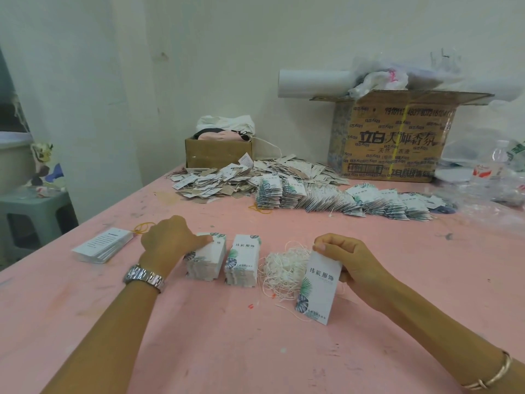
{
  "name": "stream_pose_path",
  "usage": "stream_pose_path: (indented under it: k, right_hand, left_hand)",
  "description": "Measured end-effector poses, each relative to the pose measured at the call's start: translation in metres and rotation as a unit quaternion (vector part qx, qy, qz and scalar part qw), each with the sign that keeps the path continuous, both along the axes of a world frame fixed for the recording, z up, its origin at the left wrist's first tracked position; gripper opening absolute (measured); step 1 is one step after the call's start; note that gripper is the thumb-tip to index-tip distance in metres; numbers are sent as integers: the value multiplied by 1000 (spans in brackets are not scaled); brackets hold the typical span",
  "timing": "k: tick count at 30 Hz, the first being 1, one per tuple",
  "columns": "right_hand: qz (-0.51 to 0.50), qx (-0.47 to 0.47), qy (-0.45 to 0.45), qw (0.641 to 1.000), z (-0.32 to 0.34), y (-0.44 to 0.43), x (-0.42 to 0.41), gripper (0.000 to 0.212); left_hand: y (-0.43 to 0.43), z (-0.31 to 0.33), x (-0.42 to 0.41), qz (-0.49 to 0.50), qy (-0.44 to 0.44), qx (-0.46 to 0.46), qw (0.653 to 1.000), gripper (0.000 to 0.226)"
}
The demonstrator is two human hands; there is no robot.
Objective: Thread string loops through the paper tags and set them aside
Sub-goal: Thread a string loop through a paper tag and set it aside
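Note:
Two stacks of white paper tags with green leaf print stand on the pink table: a left stack (205,260) and a right stack (243,260). My left hand (167,240) rests on the left stack, its thumb pressing the top tag. A tangle of white string loops (284,268) lies to the right of the stacks. My right hand (345,260) pinches the top of a single tag (319,291) and holds it upright beside the strings. Whether a string is in that tag is not visible.
A fanned stack of text-printed cards (103,245) lies at the left, with a yellow rubber band (143,227) by it. Rows of leaf tags (341,200) and a heap of plain tags (227,180) fill the back. Two cardboard boxes (395,137) stand by the wall.

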State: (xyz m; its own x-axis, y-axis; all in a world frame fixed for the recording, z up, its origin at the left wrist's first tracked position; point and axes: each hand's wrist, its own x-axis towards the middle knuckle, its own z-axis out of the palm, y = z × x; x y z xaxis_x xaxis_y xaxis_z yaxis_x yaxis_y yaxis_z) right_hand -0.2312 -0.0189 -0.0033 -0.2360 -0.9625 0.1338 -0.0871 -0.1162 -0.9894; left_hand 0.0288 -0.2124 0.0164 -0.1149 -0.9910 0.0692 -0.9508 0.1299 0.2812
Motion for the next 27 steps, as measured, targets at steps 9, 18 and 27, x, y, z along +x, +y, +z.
stream_pose_path:
  k: [9,18,27]
  right_hand:
    - [-16,7,-6,1000,-1,-1,0,11]
    - [-3,4,-41,999,1,-2,0,10]
    - [14,-23,-51,998,7,3,1,9]
  left_hand:
    - [12,12,-7,-32,207,-102,972,21]
    - [84,17,-60,-339,560,149,741,34]
    - [113,-8,-84,-363,558,235,708,30]
